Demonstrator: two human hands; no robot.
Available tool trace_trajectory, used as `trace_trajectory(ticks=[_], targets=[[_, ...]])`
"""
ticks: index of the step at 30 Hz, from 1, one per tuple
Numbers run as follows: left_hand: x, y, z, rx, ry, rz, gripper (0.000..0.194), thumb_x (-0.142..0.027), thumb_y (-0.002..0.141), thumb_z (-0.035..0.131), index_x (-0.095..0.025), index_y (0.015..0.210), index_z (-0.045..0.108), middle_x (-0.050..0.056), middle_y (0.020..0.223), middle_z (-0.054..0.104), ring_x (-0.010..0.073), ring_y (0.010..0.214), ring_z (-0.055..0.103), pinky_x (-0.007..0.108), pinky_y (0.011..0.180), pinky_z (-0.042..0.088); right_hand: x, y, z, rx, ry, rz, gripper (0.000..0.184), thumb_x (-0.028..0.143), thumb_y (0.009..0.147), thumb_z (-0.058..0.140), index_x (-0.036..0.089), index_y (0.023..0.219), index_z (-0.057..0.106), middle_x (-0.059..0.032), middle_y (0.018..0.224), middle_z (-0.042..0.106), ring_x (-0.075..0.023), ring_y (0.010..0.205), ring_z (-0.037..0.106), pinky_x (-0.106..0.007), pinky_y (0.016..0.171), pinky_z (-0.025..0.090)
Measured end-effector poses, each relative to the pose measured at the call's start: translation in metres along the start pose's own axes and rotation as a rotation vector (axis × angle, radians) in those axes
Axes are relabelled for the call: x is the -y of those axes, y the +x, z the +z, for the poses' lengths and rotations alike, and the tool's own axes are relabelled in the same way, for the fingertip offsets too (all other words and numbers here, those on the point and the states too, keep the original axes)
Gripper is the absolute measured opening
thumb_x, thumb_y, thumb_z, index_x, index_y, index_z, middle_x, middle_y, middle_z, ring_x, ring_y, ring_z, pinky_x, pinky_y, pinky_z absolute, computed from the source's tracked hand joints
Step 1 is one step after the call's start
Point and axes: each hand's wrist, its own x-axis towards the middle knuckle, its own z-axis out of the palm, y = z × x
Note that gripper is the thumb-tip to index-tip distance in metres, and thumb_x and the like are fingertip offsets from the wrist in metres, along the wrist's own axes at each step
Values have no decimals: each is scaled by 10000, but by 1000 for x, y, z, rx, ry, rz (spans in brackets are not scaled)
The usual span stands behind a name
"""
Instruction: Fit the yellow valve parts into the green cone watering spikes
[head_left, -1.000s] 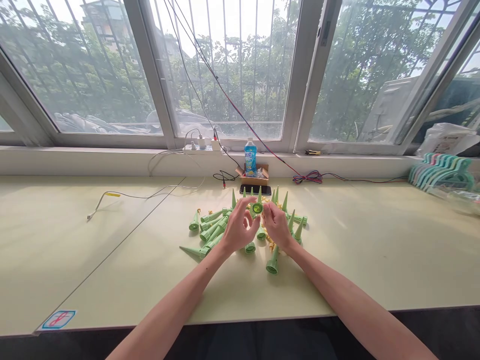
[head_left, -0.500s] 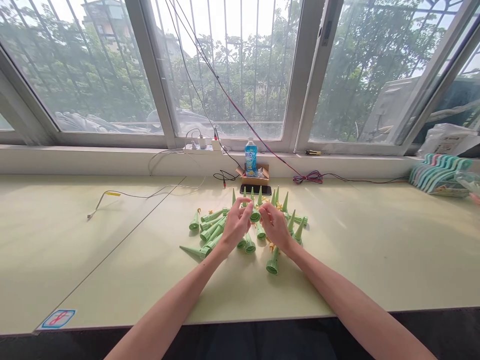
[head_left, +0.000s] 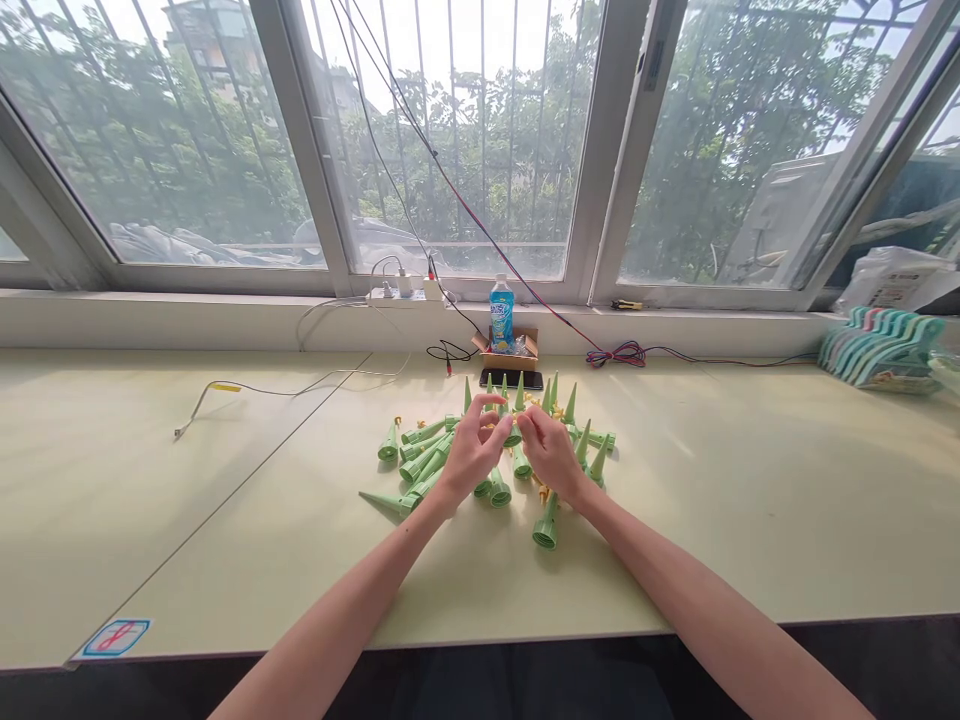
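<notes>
My left hand (head_left: 474,445) is closed on a green plastic watering spike (head_left: 513,437), whose round socket end shows between my hands. Its fingers curve with thumb and index at the piece. Close against it, my right hand (head_left: 551,450) pinches at the same spike; whatever lies between its fingertips is too small to make out. Around both hands lie more green spikes: several lean in a heap on the left (head_left: 431,460), one lies nearest me (head_left: 545,528), and others stand tip-up on the right (head_left: 598,462). Small yellow valve pieces (head_left: 543,493) are scattered among them.
Behind the spikes are a black phone (head_left: 523,380), a small cardboard box (head_left: 510,361) and a blue bottle (head_left: 501,315). A coiled red-black cable (head_left: 616,354) and a grey cable (head_left: 262,391) cross the table. Pastel hangers (head_left: 881,350) stand at the far right.
The held spike has turned from its round opening facing me to a tipped-down pose. My right fingertips have shifted slightly left to meet it. The loose spikes have stayed put.
</notes>
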Motion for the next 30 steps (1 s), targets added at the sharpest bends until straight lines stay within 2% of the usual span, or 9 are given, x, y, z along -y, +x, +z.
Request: trace_trajectory(ticks=[9, 16, 23, 30], targets=[[5, 1, -1, 45, 89, 85, 354, -391, 883, 592, -245, 1174, 453, -40, 808, 486, 8, 439, 410, 137, 381, 337, 0, 1, -1, 0, -3, 13, 432, 505, 995, 362, 220, 673, 323, 57, 562, 342, -105, 503, 304, -254, 497, 262], [10, 1, -1, 34, 215, 208, 519, -326, 866, 614, -282, 1328, 382, -12, 855, 531, 32, 482, 491, 136, 415, 390, 1, 2, -2, -10, -8, 43, 460, 523, 987, 368, 219, 646, 314, 55, 549, 325, -107, 500, 288, -261, 484, 244], [15, 1, -3, 36, 368, 308, 503, -271, 910, 535, -288, 1389, 383, 58, 1015, 589, 19, 464, 477, 145, 401, 394, 2, 3, -2, -12, 7, 67, 461, 516, 980, 381, 218, 632, 334, 50, 536, 338, -111, 501, 298, -265, 487, 247], [18, 2, -2, 50, 459, 369, 475, -270, 926, 515, -284, 1389, 415, 46, 990, 624, 23, 464, 470, 151, 417, 394, 3, 3, -2, -33, 22, 83, 469, 522, 972, 395, 218, 624, 318, 53, 539, 312, -107, 508, 279, -261, 483, 237]])
